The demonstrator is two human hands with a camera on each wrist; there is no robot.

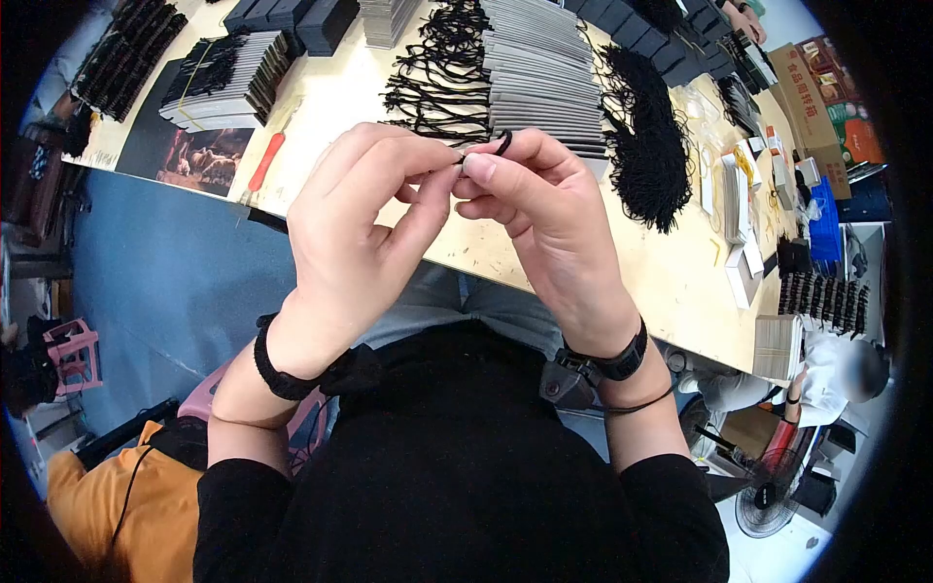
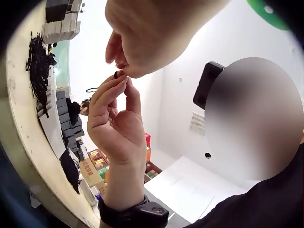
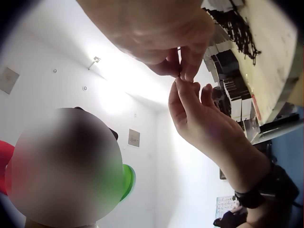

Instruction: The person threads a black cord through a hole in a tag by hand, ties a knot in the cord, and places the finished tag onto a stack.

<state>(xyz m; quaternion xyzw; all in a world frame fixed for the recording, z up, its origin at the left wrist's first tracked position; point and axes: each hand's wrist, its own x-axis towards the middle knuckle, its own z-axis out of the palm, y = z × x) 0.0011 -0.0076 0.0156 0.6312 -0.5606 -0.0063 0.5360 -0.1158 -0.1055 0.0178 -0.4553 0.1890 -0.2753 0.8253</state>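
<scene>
A short black cord [image 1: 504, 143] is held in the air over the middle of the near edge of the surface [image 1: 326, 102], a small loop of it standing out above the fingers of the right hand [image 1: 559, 209]. The cord is pinched between the thumb and forefinger of that hand, and its end is gripped by the fingers of the left hand [image 1: 355, 209], thumb against forefinger; the bit caught between the two pinches is too small to be made out. A black band [image 1: 270, 367] is worn on the left wrist. Just beyond the hands, a long row of grey strips [image 1: 544, 83] is laid out toward the far edge, with black cord tails [image 1: 432, 83] spread along its left side. On its right side, a thick bundle of black strands [image 1: 646, 146] is heaped. Toward the near left corner, a red-handled tool [image 1: 267, 160] is set close to the near edge, beside a dark printed sheet [image 1: 206, 157] partly covered by a banded stack of pale strips [image 1: 219, 83]. Black boxes [image 1: 326, 24] are lined up farther back. Near the right edge, white pieces [image 1: 736, 199] are scattered, and a printed cardboard box [image 1: 814, 97] is seen beyond them. Past the near right corner, a fan [image 1: 768, 496] is placed.
</scene>
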